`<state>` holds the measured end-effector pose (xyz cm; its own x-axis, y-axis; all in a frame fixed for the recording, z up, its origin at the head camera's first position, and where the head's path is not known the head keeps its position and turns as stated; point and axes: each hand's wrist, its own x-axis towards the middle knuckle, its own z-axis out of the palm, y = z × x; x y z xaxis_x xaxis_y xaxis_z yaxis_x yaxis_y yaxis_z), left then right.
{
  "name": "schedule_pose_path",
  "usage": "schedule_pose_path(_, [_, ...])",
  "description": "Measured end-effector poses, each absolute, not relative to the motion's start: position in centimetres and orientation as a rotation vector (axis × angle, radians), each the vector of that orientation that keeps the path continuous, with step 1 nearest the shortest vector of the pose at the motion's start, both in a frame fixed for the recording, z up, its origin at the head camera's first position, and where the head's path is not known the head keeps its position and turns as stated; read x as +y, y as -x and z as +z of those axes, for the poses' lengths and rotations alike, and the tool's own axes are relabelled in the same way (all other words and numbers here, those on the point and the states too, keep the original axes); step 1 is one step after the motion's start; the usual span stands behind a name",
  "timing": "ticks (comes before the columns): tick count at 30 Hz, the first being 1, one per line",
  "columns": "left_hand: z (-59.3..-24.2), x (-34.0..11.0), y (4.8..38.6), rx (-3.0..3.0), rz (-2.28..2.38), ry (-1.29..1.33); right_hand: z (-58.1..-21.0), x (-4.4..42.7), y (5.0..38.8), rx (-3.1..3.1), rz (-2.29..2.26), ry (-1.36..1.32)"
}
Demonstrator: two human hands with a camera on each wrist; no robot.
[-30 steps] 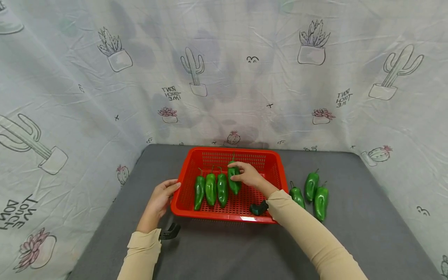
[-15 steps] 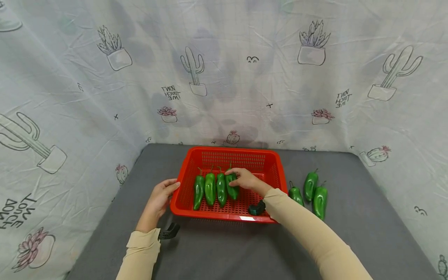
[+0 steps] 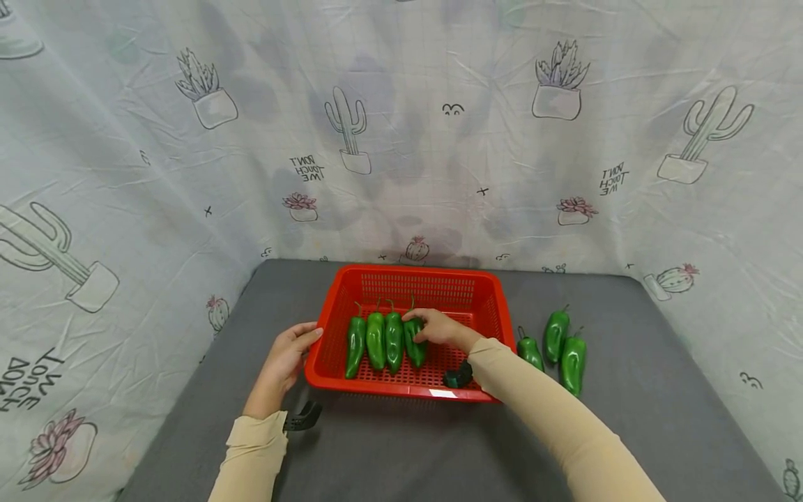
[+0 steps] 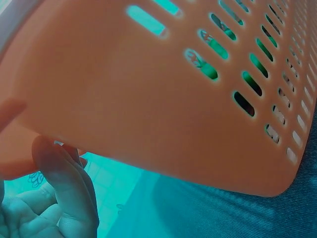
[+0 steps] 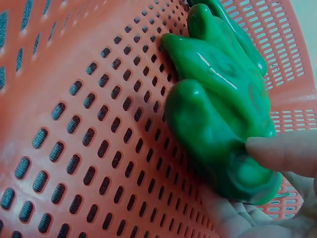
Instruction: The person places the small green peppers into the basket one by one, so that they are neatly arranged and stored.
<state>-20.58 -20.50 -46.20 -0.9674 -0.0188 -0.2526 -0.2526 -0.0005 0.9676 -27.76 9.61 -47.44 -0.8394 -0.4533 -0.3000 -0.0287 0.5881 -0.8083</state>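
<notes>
In the head view, my right hand is inside a red plastic basket. Its thumb and fingers hold a green pepper near the stem end. The right wrist view shows that pepper lying against the basket's slotted floor, with the thumb on one side and fingers on the other. Three more green peppers lie in a row to its left, stems pointing away. My left hand grips the basket's left rim; in the left wrist view its fingers meet the rim's edge.
Several green peppers rest on the grey table, right of the basket, one partly behind the right sleeve. A black wrist mount is at the left wrist. Behind hangs a cactus-print cloth.
My right hand has lowered the pepper toward the near side and slightly left, bringing it down beside the row on the basket floor. The left hand has stayed at the rim.
</notes>
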Motion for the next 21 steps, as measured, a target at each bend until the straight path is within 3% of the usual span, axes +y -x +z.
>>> schedule_pose_path(21, [-46.29,-20.39,20.57,2.098,2.102,0.286,-46.96,9.76,27.74,2.377,-1.162,0.399])
